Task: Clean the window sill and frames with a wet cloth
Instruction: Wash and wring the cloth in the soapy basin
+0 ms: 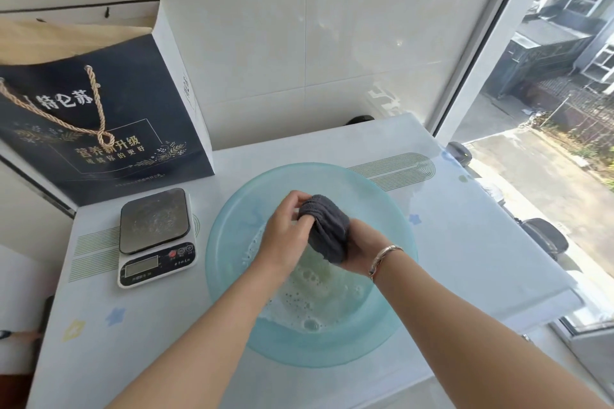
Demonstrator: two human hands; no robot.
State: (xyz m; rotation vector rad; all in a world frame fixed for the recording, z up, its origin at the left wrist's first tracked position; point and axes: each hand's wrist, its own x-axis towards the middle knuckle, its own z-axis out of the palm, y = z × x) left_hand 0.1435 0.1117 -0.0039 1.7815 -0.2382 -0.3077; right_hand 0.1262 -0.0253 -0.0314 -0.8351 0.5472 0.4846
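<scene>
Both forearms reach in from the near edge and meet over the basin (229,276), a pale blue translucent bowl sitting on the tabletop (133,359) with foamy water pooled in its bottom. Held there, anything squeezed out of the cloth falls back into the bowl instead of onto the patterned cover.

The cloth (327,229), dark grey and bunched into a tight roll, is above the water, clear of it, between the two hands. The left hand (282,236) has its grip closed around the upper end, fingers curled over the top and thumb pressed into the fabric. The right hand (360,249), a bracelet (383,257) at its wrist, has its grip wrapped under and around the lower end. Opposed grips on a twisted roll suggest wringing, so the cloth goes to the window damp and not dripping.

Left of the basin a kitchen scale (154,236) lies flat, well out of the splash zone. Behind it a dark gift bag (99,116) leans against the tiled wall. To the far right runs the white window frame (481,53), not yet touched by the cloth.
</scene>
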